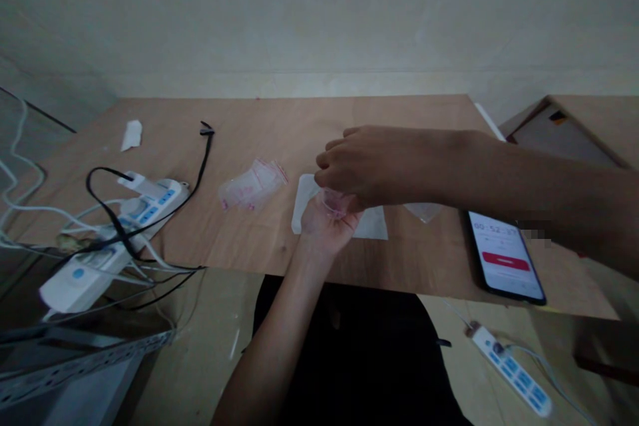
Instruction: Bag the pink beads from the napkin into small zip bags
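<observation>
Palm up over the middle of the table, my left hand (330, 229) holds a piece of clear, pink-tinted plastic (335, 202) that looks like a small bag. My right hand (352, 166) reaches across from the right, just above it, with its fingers curled down to the plastic. The right fingertips are hidden, so what they pinch does not show. Under both hands lies a white sheet (374, 224). A pile of clear zip bags with red edges (253, 185) rests to the left. Another clear bag (424, 211) is partly covered by my right forearm.
A phone (506, 259) with a running timer lies at the table's right front. On the left, a white power strip (154, 210) carries tangled cables. A scrap of white paper (132, 136) sits at the back left. A second power strip (512, 367) is on the floor.
</observation>
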Demonstrator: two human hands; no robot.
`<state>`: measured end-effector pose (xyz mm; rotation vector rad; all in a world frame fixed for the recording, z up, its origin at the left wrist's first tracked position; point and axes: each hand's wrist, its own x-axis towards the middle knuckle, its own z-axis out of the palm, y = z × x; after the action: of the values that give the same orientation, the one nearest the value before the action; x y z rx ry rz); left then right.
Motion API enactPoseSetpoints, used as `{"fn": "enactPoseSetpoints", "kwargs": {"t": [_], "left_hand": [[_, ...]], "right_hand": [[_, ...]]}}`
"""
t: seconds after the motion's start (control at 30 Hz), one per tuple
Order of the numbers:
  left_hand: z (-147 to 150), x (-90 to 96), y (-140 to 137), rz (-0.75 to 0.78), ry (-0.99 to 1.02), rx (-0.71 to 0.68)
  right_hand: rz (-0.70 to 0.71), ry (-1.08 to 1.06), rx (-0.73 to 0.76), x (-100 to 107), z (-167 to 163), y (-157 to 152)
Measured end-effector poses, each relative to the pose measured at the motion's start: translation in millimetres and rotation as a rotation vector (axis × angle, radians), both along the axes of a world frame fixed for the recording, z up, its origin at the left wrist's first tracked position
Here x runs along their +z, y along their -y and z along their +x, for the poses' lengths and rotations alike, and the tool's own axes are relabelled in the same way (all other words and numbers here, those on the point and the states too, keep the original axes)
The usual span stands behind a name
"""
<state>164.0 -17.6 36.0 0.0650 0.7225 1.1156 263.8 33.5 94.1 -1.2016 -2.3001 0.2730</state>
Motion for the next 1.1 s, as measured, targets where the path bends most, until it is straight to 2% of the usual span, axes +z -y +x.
{"fn": "enactPoseSetpoints", "kwargs": {"t": [0.1, 0.17, 0.23, 0.33, 0.4, 0.5, 0.57, 0.63, 0.7, 0.8, 0.9, 1.0, 1.1], "left_hand": [[0, -3.3, -6, 0.016, -0.116, -0.03], [-1, -8.0, -13, 0.105, -0.339, -0.088], [-4, -14.2, -20, 0.212, -0.569, -0.135], [-4, -24.6, -28, 0.317, -0.809, -0.105], [0, -31.7, -32, 0.545, -1.157, -0.104], [9, -42.7, -36, 0.984, -1.787, -0.239], [15, -49.9, -40, 1.123, -1.998, -0.354], [17, -55.6, -44, 1.178, -2.069, -0.421], [17, -59.1, -47, 1.208, -2.083, -0.445], [14, -60.6, -49, 1.246, -2.149, -0.464], [14, -60.6, -47, 1.256, -2.2, -0.454], [12, -59.4, -45, 1.282, -2.196, -0.392], [-5, -53.9, -47, 1.248, -2.176, -0.223]], "right_hand": [[-0.089, 0.281, 0.26, 28, 5, 6], [-0.077, 0.311, 0.247, 38, 17, 10], [-0.05, 0.247, 0.149, 36, 38, 15], [0.009, 0.058, -0.132, 9, 78, 28], [0.015, -0.055, -0.372, -22, 102, 37], [-0.064, -0.076, -0.65, -73, 118, 48], [-0.051, 0.004, -0.763, -99, 114, 54], [-0.029, 0.111, -0.79, -115, 103, 58], [-0.052, 0.216, -0.757, -121, 93, 62], [-0.154, 0.333, -0.703, -120, 83, 67], [-0.208, 0.364, -0.705, -116, 81, 68], [-0.176, 0.322, -0.72, -118, 83, 67], [-0.15, 0.258, -0.724, -124, 85, 67]]}}
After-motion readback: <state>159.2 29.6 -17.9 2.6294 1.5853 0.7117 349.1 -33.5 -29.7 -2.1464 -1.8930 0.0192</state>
